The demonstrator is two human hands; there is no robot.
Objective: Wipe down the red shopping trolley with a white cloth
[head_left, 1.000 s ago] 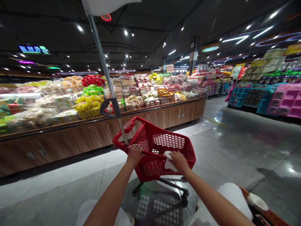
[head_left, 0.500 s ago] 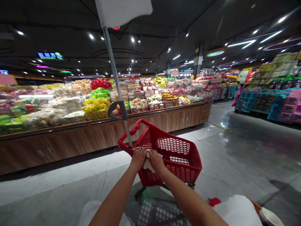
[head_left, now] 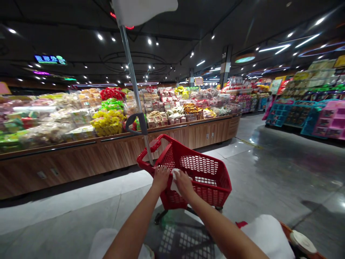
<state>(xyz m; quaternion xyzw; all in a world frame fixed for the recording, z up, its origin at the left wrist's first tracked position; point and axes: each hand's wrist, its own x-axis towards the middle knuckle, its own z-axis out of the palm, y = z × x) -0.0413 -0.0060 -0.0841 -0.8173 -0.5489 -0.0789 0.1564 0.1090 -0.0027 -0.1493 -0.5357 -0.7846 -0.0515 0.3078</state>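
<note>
A red plastic shopping cart (head_left: pixel 205 172) stands on the floor in front of me, with a metal pole (head_left: pixel 134 82) rising from its near left corner to a white sign. My left hand (head_left: pixel 160 178) grips the cart's near rim beside the pole. My right hand (head_left: pixel 183 182) sits just to its right, fingers closed on a white cloth (head_left: pixel 175 176) pressed against the same rim. The basket looks empty through its mesh.
A long wooden display counter (head_left: pixel 113 151) piled with packaged snacks runs along the left. Pink and blue shelving (head_left: pixel 318 118) stands at the far right. Shiny grey floor lies between. A white bag (head_left: pixel 266 233) and a lidded cup (head_left: pixel 303 241) sit at lower right.
My right hand has slid the white cloth leftward along the cart's near rim, from its right part to beside my left hand. The view has shifted slightly.
</note>
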